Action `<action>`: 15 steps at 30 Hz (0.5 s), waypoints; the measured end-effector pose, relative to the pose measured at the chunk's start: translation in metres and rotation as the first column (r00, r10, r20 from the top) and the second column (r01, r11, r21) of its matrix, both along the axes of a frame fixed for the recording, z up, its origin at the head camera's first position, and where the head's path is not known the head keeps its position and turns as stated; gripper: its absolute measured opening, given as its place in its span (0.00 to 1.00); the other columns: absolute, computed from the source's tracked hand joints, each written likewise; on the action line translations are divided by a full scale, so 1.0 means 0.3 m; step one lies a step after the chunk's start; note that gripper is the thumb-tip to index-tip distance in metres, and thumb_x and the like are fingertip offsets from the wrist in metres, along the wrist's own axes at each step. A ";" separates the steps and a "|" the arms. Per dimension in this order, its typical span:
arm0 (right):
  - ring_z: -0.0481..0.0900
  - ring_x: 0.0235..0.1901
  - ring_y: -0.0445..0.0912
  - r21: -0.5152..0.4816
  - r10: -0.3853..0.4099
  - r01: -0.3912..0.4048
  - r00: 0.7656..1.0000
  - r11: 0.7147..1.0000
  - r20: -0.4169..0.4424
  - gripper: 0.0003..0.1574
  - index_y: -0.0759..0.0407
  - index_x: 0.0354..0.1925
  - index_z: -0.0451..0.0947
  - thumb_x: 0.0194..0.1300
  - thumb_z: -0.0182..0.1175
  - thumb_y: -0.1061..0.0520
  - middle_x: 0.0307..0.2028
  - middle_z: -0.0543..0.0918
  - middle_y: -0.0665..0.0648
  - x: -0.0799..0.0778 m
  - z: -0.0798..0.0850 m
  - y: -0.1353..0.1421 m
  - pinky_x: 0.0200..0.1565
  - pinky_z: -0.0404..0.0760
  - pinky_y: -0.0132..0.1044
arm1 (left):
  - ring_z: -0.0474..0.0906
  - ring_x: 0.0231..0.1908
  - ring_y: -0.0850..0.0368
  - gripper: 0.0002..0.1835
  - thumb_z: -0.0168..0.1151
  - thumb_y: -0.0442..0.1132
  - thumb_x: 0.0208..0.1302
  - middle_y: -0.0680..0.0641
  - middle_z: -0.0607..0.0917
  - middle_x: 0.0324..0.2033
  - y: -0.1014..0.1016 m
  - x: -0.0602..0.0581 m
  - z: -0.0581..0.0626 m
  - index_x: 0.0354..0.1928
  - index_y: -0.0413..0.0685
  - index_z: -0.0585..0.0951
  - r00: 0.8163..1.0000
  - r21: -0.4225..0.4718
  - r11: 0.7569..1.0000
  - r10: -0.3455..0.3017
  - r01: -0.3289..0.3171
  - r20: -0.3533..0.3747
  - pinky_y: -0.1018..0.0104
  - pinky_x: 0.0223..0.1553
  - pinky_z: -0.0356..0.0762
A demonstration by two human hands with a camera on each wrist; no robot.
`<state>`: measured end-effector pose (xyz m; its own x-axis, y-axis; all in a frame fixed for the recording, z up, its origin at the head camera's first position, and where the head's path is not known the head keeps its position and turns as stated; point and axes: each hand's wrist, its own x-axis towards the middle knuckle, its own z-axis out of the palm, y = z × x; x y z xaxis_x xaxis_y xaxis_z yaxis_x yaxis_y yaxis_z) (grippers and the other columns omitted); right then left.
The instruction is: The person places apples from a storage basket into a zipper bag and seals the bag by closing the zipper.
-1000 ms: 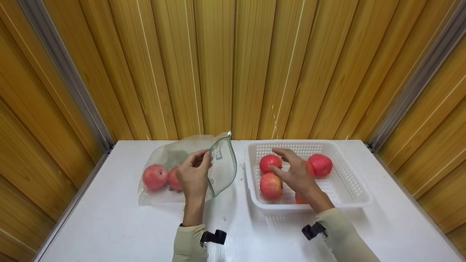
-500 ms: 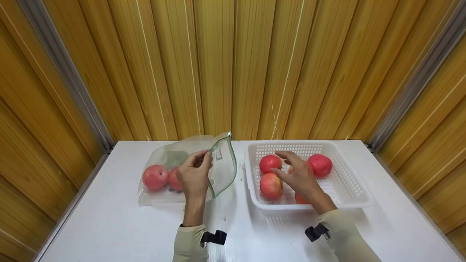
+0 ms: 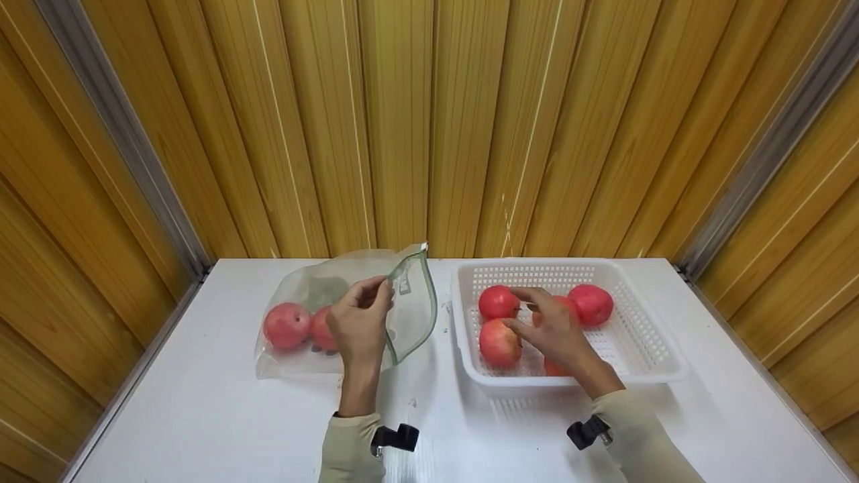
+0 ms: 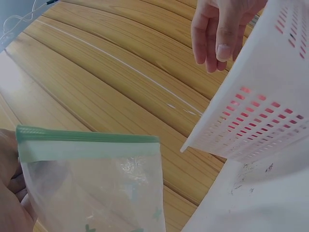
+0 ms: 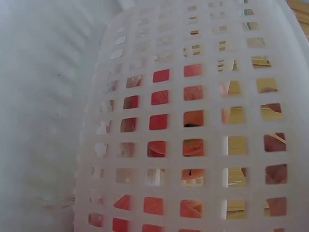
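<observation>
My left hand [image 3: 358,325] pinches the zip-top bag [image 3: 415,308] at its right-facing mouth, its length running left-to-right on the table [image 3: 201,422]. My right hand [image 3: 558,335], thumb and fingers parted, hovers by apples [image 3: 500,343] inside the basket [image 3: 647,329].

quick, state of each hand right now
Left hand: holding the plastic bag by its edge.
Right hand: open, at the apples in the basket; contact unclear.

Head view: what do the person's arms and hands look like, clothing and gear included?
The left sleeve and right sleeve are plain pale khaki, ending short of the hands. A small, blocky black device sits at each cuff, left device and right device. The left hand and right hand wear no gloves.
</observation>
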<state>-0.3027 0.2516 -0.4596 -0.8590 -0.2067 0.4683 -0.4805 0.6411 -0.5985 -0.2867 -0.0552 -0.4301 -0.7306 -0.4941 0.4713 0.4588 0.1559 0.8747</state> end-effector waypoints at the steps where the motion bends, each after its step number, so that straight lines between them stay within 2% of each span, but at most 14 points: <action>1: 0.83 0.59 0.61 0.002 0.004 -0.004 1.000 1.000 0.001 0.37 0.63 0.65 0.80 0.61 0.80 0.59 0.61 0.85 0.61 0.000 -0.002 0.001 0.59 0.82 0.59 | 0.88 0.28 0.54 0.02 0.74 0.30 0.65 0.46 0.91 0.30 0.000 -0.001 -0.001 0.38 0.39 0.92 1.000 -0.002 1.000 -0.001 0.001 -0.001 0.69 0.32 0.87; 10: 0.82 0.61 0.59 0.015 0.074 -0.074 0.996 0.997 0.040 0.35 0.63 0.65 0.79 0.62 0.79 0.58 0.59 0.85 0.63 -0.006 -0.022 0.005 0.61 0.81 0.60 | 0.88 0.27 0.54 0.03 0.74 0.30 0.65 0.46 0.91 0.31 0.004 0.005 -0.004 0.38 0.39 0.92 1.000 -0.007 1.000 -0.005 0.005 0.003 0.70 0.32 0.87; 15: 0.82 0.58 0.60 0.031 0.114 -0.118 0.987 0.992 0.110 0.35 0.64 0.64 0.79 0.63 0.78 0.56 0.59 0.85 0.64 -0.001 -0.026 0.013 0.62 0.79 0.61 | 0.89 0.28 0.54 0.03 0.74 0.31 0.66 0.46 0.91 0.31 0.008 0.007 -0.001 0.39 0.39 0.92 1.000 -0.004 1.000 -0.006 0.006 0.020 0.69 0.32 0.87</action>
